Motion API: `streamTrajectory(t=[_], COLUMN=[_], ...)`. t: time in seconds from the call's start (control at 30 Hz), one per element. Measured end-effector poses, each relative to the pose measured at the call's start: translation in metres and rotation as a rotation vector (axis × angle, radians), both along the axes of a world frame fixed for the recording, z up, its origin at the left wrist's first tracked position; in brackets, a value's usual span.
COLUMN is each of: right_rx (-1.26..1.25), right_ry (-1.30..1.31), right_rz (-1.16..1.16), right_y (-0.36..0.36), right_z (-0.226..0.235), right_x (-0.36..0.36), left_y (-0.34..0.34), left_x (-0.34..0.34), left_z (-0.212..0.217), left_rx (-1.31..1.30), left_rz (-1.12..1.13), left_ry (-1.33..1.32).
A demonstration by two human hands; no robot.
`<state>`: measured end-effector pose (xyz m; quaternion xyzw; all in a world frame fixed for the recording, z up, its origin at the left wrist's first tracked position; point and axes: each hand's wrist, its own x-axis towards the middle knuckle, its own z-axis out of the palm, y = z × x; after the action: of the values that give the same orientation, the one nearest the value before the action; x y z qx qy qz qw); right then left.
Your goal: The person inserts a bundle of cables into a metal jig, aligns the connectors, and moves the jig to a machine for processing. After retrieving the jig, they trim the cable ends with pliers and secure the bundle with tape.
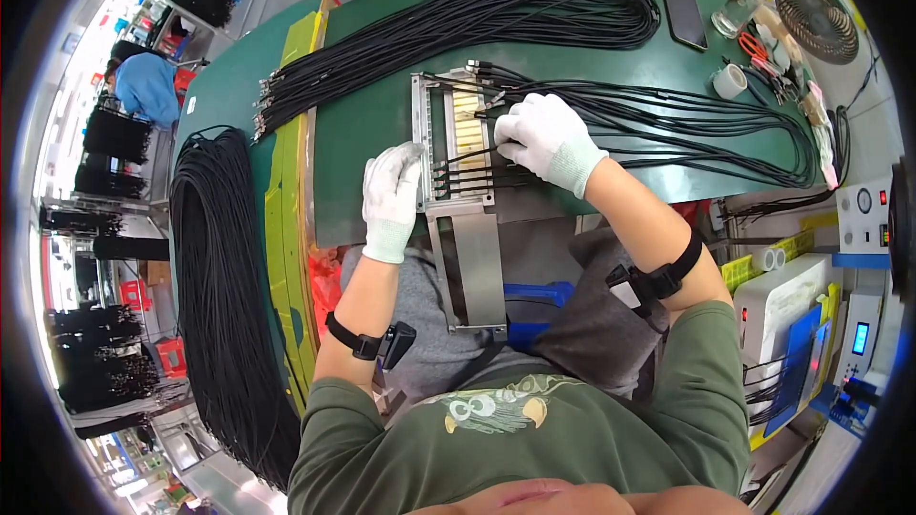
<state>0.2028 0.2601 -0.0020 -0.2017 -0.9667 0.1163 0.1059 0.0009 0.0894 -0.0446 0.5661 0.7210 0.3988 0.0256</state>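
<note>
A metal jig (420, 100) with a row of pale yellow slots lies on the green table, several black cables crossing its near part. At its left rail is my left hand (387, 195), in a white knit glove. Its fingertips are drawn together, and whatever lies between them is hidden. Over the jig's right side, my right hand (546, 138), gloved alike, pinches a black cable (501, 149). Other thin black cables (687, 110) run from the jig to the right in a long loop.
A thick bundle of black cables (458, 14) lies across the back; another bundle (215, 229) hangs at the left. At the back right are a phone (684, 17), a glass jar (739, 5), a fan (816, 14), a white cup (730, 82) and red-handled scissors (754, 46).
</note>
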Motion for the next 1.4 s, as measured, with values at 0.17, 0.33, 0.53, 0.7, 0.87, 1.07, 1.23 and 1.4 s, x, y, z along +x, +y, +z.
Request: streamTrajectory(t=[0.17, 0.33, 0.53, 0.7, 0.87, 1.07, 1.23, 1.4], right_rx=[0.038, 0.109, 0.092, 0.082, 0.052, 0.165, 0.140, 0.084], right_ry=[0.028, -0.019, 0.004, 0.013, 0.074, -0.027, 0.194, 0.337], right_rz=[0.023, 0.014, -0.027, -0.009, -0.086, -0.161, 0.048, 0.140], right_y=[-0.003, -0.010, -0.018, -0.022, -0.007, 0.023, 0.043, 0.046], right_z=[0.001, -0.001, 0.003, 0.000, 0.000, -0.007, -0.006, -0.013], right_x=[0.000, -0.001, -0.004, -0.006, -0.004, 0.004, 0.021, 0.014], left_y=[0.000, 0.003, 0.002, 0.003, 0.004, 0.010, 0.045, 0.049], left_x=[0.002, 0.019, 0.011, 0.023, 0.031, 0.033, 0.039, 0.035], left_z=[-0.004, 0.001, -0.009, 0.004, 0.024, 0.021, -0.002, -0.004], left_rx=[-0.009, -0.029, 0.000, -0.004, -0.113, -0.207, 0.059, 0.143], left_rz=[0.015, 0.039, 0.069, 0.035, -0.150, -0.192, -0.016, -0.088], left_ry=[-0.026, -0.024, -0.196, -0.003, 0.363, 0.315, 0.022, 0.046])
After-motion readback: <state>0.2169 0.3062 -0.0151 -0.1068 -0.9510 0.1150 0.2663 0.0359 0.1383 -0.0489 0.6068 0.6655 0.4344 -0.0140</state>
